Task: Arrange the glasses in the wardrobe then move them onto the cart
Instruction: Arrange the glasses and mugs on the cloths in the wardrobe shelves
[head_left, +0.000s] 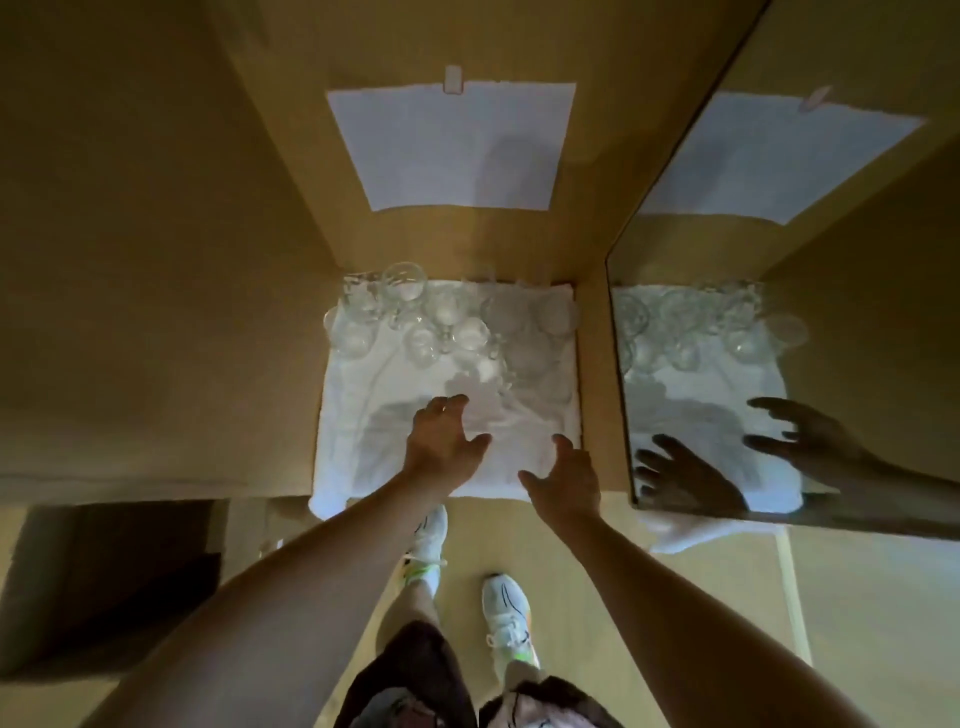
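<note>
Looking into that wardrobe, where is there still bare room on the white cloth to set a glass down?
The near left of the white cloth is bare, between the left wall and the left hand. The back and the right side are crowded with glasses. The right hand hovers over the near right edge.
</note>
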